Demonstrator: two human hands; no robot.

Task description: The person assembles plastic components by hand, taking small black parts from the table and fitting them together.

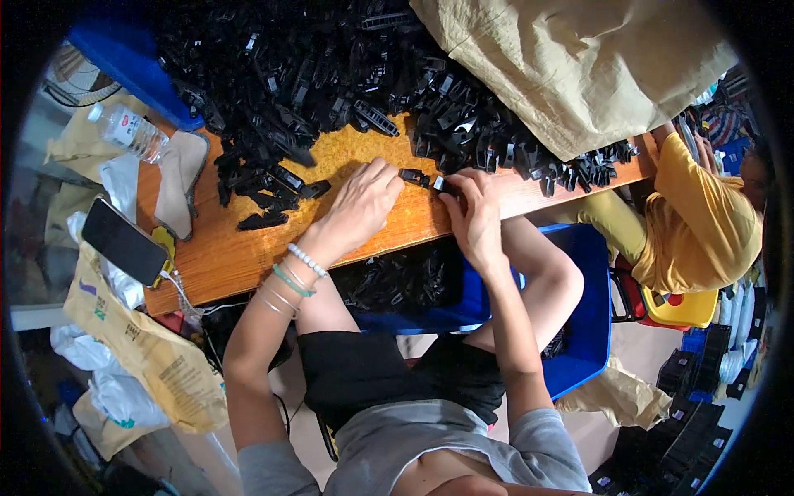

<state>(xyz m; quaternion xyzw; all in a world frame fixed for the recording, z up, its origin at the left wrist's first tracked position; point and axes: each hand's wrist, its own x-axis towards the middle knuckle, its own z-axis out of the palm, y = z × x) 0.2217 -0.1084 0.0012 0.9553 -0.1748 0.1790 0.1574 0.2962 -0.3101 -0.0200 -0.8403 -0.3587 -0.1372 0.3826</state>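
My left hand, with beaded and metal bracelets on its wrist, is closed over the table, fingers curled at the left end of a small black plastic clip. My right hand pinches another small black part with a shiny pale patch, just right of that clip. The two pieces sit end to end between my hands; whether they are joined I cannot tell. Beyond them, a large heap of similar black clips covers the wooden table. Some loose clips lie left of my left hand.
A brown paper sack covers the far right. At left are a phone on a cable, a plastic bottle and paper bags. Blue bins stand below the table edge. A person in yellow sits at right.
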